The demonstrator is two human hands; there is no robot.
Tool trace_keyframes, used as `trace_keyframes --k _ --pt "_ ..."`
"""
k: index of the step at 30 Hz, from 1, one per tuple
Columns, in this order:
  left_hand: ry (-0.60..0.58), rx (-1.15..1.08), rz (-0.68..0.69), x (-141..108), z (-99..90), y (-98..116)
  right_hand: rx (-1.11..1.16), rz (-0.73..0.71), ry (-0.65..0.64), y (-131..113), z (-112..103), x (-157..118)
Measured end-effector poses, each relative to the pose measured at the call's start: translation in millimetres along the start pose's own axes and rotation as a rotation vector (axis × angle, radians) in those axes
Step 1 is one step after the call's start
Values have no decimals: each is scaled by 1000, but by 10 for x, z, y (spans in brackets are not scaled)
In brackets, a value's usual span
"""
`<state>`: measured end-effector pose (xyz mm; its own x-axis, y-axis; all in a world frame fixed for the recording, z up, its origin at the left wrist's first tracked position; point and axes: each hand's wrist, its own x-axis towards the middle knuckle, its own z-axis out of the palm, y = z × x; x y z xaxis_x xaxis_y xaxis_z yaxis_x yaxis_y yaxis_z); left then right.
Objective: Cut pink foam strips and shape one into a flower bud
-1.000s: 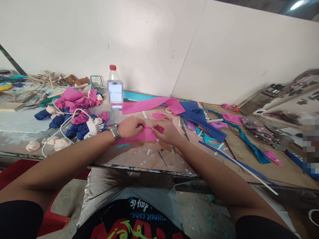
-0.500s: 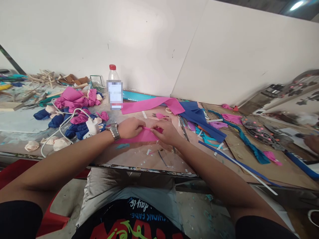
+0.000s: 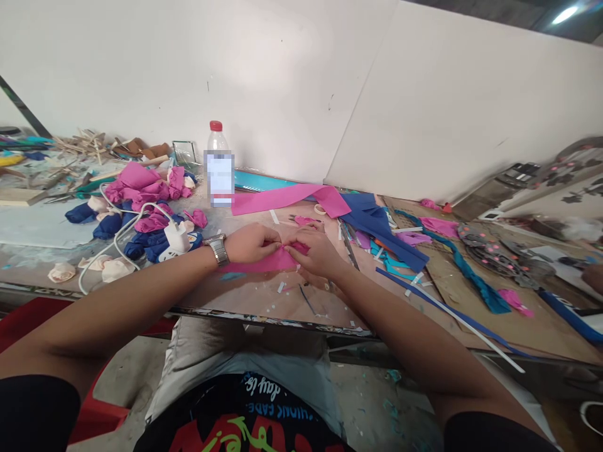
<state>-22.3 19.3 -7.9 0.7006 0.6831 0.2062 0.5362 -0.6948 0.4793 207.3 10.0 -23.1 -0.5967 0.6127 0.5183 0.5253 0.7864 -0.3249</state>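
A bright pink strip, fabric or crepe paper, [image 3: 257, 263] lies on the table in front of me, its upper edge pinched between both hands. My left hand [image 3: 252, 243], with a metal watch at the wrist, is closed on that edge. Close beside it, my right hand [image 3: 313, 248] pinches the same strip, thumb against fingers. The fingertips of the two hands almost meet, and the fold between them is mostly hidden. Just behind my right hand lies a small pair of pliers or scissors with pink handles [image 3: 306, 220].
A red-capped bottle [image 3: 217, 141] stands behind my hands. Another pink strip [image 3: 287, 198] and blue strips [image 3: 386, 235] lie beyond. At left are pink and blue rolled flowers [image 3: 141, 188] and a white charger with cable [image 3: 176, 236]. A person's hand [image 3: 592, 275] shows at far right.
My left hand has shifted slightly right, closing the gap to my right hand. The stretch of pink edge between them is shorter and more bunched.
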Motion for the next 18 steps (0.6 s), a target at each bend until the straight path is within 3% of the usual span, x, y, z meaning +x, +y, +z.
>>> trace_keyframes --k 8,18 --pt "62 -49 30 -8 25 -5 -1 1 16 -30 9 8" --pt "97 67 59 -16 27 14 -18 41 31 -55 -22 12"
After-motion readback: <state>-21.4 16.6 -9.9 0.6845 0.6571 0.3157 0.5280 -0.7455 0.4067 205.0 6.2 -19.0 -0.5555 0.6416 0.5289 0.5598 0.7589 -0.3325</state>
